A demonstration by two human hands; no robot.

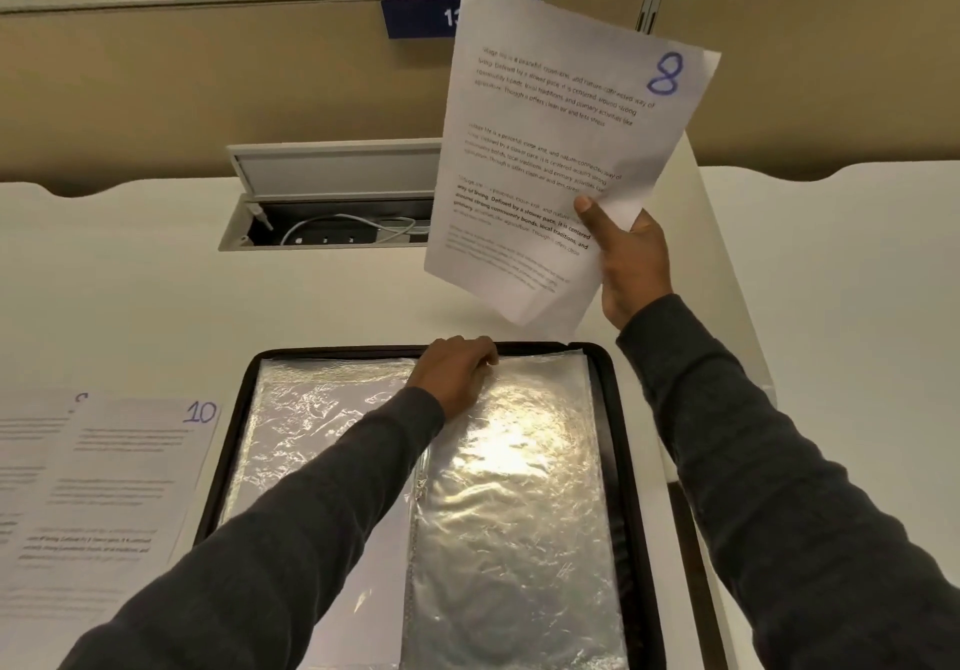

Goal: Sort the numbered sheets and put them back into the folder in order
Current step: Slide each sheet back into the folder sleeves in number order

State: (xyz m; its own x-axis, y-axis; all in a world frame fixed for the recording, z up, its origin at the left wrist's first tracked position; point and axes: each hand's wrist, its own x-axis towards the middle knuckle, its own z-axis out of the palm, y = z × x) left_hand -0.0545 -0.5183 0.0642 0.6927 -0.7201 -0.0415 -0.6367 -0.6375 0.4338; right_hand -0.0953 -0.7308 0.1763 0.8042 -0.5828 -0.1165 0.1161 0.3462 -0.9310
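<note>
An open black folder (621,409) with shiny clear plastic sleeves lies on the white desk in front of me. My left hand (454,375) rests at the top edge of the right-hand sleeve (519,513), fingers curled over its opening. My right hand (631,264) holds up a printed sheet marked 8 (550,139) above the folder, pinched at its lower right corner. At the left, a sheet marked 10 (119,482) lies on the desk on top of another sheet (31,440) whose number is mostly hidden.
An open cable hatch (332,222) with a raised lid and white cables is set into the desk behind the folder. A beige partition (208,87) with a blue number plate stands at the back. The desk's right edge (727,305) runs close beside the folder.
</note>
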